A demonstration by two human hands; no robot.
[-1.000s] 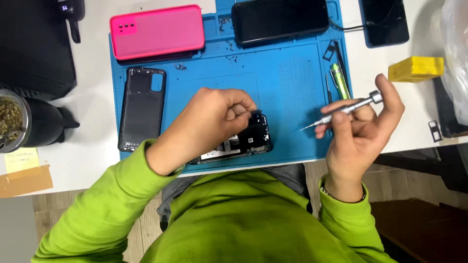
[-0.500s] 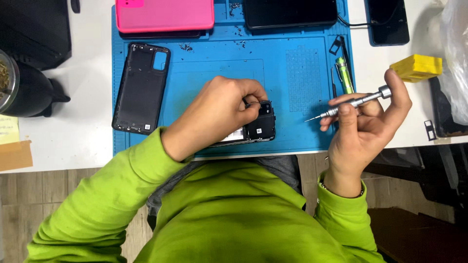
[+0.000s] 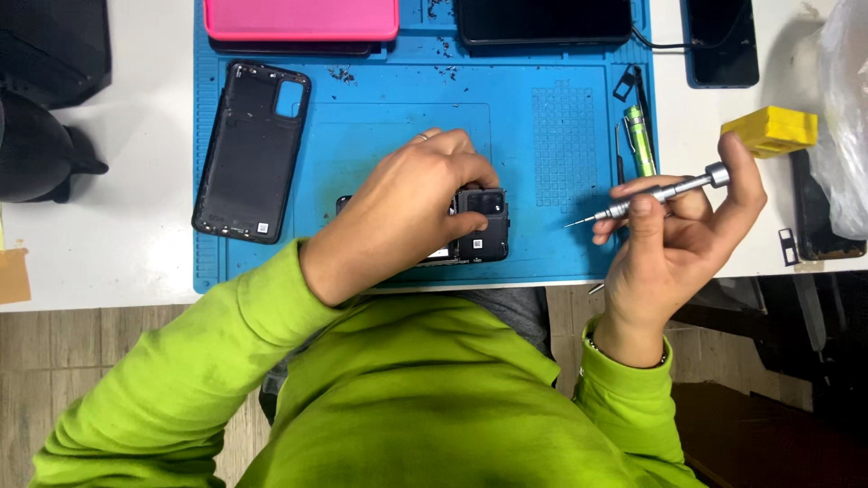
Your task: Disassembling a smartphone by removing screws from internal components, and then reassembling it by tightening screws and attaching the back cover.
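Observation:
My left hand [image 3: 407, 212] lies over an opened black phone [image 3: 481, 228] near the front edge of the blue work mat [image 3: 380, 117], fingers curled around its camera end. Most of the phone is hidden under the hand. My right hand [image 3: 674, 244] is raised to the right of the phone and grips a slim silver screwdriver [image 3: 655, 194], its tip pointing left toward the phone and apart from it. A removed black back cover [image 3: 251, 149] lies on the mat to the left.
A pink phone case [image 3: 300, 18] and a dark phone [image 3: 542, 18] lie at the mat's far edge. A green pen-like tool [image 3: 640, 140] rests on the mat's right side. A yellow block [image 3: 768, 129], another dark phone [image 3: 721, 41] and a plastic bag [image 3: 845, 108] sit at right.
The view has shifted so the mat sits higher in frame. My left hand stays on the phone; my right hand keeps the screwdriver, its tip slightly nearer the phone.

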